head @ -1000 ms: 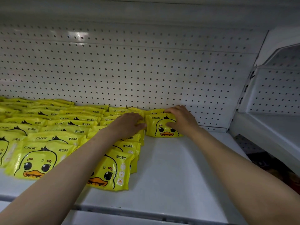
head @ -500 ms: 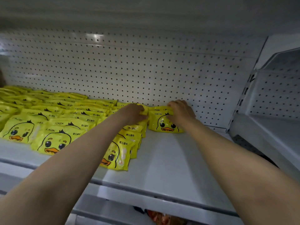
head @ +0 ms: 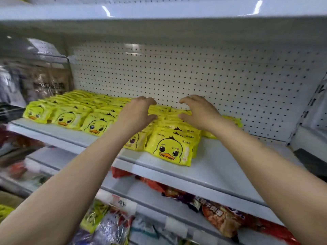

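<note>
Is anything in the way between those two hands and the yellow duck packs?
Nothing visible does. The left hand and right hand flank one row of packs on the shelf, fingers loosely curled, with only open air between them and the row. Whether they already touch it is unclear.

I make out a white shelf carrying yellow duck packs. They are laid flat in overlapping rows that run from near its front edge back toward the holed back panel. They cover its left and middle (the far-left ones are blurred). The front pack of the rightmost row lies near the edge. A lone pack lies just right of the rows, near the panel.
</note>
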Demonstrator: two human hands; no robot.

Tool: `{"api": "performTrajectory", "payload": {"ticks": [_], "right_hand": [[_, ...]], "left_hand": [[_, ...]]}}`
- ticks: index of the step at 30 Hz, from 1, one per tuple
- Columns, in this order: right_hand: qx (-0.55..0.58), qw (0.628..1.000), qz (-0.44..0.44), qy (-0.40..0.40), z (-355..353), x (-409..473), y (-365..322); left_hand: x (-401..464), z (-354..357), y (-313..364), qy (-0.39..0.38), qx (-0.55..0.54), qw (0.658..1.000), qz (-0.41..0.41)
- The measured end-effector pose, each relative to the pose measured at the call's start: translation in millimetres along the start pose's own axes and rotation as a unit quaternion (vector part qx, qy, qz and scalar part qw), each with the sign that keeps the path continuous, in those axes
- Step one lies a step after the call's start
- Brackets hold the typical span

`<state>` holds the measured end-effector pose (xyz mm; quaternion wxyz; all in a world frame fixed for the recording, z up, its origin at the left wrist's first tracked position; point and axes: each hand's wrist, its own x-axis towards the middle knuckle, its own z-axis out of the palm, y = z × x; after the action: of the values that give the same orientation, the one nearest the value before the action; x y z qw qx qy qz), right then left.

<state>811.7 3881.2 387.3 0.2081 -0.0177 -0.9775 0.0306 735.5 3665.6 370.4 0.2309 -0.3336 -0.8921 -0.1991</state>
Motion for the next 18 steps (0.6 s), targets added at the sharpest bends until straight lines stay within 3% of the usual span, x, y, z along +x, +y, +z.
{"api": "performTrajectory", "payload": {"ticks": [12, 18], "right_hand": [[0.109, 0.985, -0.135, 0.017, 64, -8, -290], [0.161, 0.965, -0.204, -0.019, 95, 8, -411]], "left_hand": [[-199, -127, -209, -0.013, 0.115, 0.988, -0.104], [-263, -173, -289, -0.014, 0.15, 0.976, -0.159]]}}
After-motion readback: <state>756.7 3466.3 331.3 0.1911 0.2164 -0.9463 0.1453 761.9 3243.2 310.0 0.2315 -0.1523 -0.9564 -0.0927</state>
